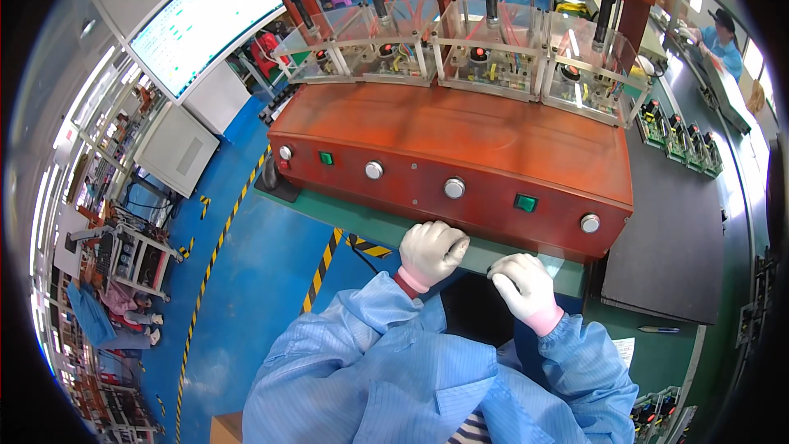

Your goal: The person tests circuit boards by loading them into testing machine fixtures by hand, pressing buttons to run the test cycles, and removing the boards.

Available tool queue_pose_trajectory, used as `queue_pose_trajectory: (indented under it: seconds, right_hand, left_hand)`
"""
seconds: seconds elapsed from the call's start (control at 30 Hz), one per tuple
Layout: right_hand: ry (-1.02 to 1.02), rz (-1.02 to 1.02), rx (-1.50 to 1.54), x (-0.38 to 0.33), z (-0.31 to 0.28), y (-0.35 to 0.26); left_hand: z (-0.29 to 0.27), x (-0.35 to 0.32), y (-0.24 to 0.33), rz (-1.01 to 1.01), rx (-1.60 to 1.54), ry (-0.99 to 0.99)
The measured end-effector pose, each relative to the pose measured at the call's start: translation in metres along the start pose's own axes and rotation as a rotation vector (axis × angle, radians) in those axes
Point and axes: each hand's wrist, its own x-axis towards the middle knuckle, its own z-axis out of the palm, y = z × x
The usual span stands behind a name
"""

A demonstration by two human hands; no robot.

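Observation:
My left hand (pixel 431 255), in a white glove, is curled into a loose fist at the green bench's front edge, just below the red test fixture (pixel 415 148). Nothing shows in its curl. My right hand (pixel 524 288), also gloved, sits a little nearer and to the right. Its fingers bend in toward the thumb; a small dark spot shows at the fingertips, too small to name. Neither hand touches the fixture's front panel, which carries round silver buttons (pixel 454 188) and green rectangular switches (pixel 526 203). Clear-walled test bays (pixel 493 53) with wiring and boards stand on top.
Green circuit boards (pixel 678 140) stand beyond a dark mat (pixel 666 238) at the right; a pen (pixel 659 330) lies nearer. More boards (pixel 657 411) are at lower right. A monitor (pixel 205 20) stands far left. Another person (pixel 723 49) works at the far right bench.

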Motion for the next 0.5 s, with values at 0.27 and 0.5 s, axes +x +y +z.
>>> queue_pose_trajectory:
  seconds: [0.27,0.5]
  right_hand:
    - [0.013,0.000,0.002,0.0003,-0.0003,-0.0006]
    - [0.052,-0.005,-0.014,0.0020,0.0024,-0.0018]
  left_hand:
    - [0.0012,-0.0010,0.0008,-0.012,0.000,-0.002]
    - [0.0004,-0.0007,0.0009,-0.014,0.025,-0.042]
